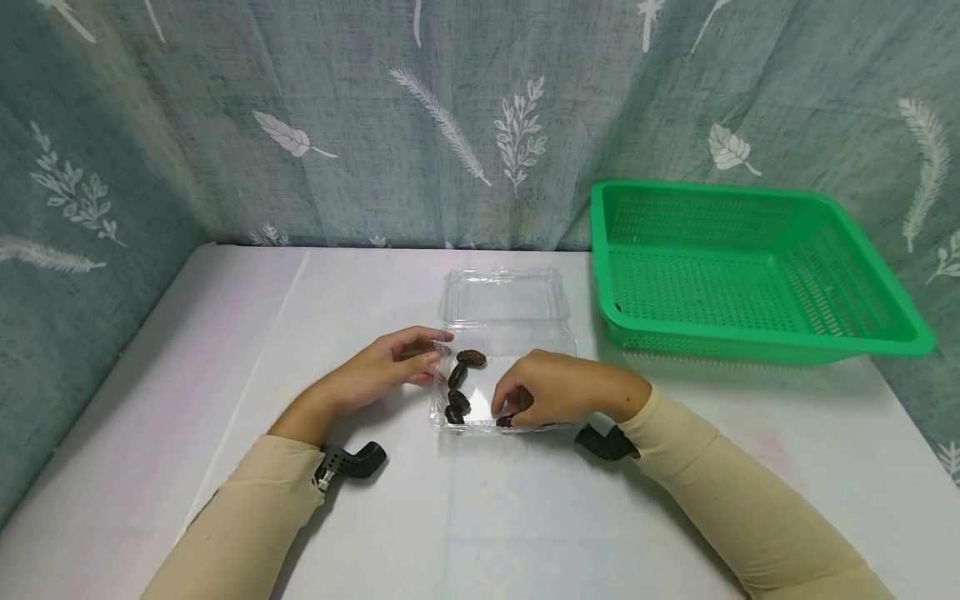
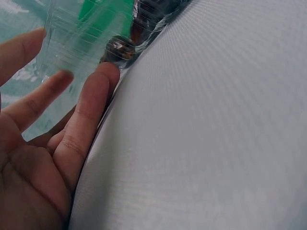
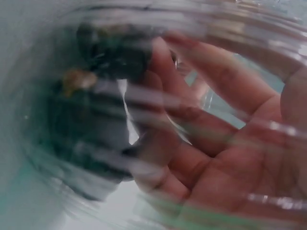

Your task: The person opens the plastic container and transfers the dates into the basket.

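A clear plastic clamshell box lies with its lid folded back on the table. Several dark, wrinkled dates line the left side of its tray. My right hand reaches into the tray from the right, its curled fingertips pinching a date by the front wall. Through blurred plastic, the right wrist view shows dark dates against those fingers. At the box's left side my left hand has loosely spread fingers. One fingertip meets the clear wall beside a date in the left wrist view.
A green perforated plastic basket stands at the back right, with a small dark speck on its near left wall. White cloth covers the table. A leaf-patterned curtain hangs behind and at the left.
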Demonstrator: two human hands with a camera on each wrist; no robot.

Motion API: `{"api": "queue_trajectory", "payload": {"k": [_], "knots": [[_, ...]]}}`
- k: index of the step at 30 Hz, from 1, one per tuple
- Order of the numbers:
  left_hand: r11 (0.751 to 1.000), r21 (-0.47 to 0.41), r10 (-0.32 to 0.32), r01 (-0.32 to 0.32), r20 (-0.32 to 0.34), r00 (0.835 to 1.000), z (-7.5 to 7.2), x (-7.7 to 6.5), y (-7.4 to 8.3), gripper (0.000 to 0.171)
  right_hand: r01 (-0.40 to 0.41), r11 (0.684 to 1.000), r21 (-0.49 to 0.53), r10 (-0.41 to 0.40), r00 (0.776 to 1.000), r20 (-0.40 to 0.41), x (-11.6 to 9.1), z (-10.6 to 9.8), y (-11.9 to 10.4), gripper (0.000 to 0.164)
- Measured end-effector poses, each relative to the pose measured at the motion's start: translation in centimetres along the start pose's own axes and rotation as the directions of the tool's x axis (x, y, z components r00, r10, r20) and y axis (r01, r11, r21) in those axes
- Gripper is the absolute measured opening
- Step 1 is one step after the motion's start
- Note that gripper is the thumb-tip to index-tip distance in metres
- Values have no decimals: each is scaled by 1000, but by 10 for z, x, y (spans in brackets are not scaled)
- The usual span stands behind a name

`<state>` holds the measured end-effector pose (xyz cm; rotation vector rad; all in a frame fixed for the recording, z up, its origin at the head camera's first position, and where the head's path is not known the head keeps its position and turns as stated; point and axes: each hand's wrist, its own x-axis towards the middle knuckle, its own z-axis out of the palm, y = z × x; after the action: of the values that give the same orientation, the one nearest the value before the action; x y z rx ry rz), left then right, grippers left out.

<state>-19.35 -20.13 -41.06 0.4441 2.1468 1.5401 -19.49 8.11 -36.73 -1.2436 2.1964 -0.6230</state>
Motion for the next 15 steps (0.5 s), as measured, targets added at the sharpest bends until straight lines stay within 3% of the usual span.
{"api": "queue_trajectory", "payload": {"k": [9,15], "knots": [[1000,11,3,-3,-4,1000,-1,0,2,44,-13,1000,25,14,998,-63,0,-3,-1,22],[1000,-2,-8,8,-1,1000,0,-1,2,44,-20,998,-61,13,992,-123,2,0,-2,21]]}}
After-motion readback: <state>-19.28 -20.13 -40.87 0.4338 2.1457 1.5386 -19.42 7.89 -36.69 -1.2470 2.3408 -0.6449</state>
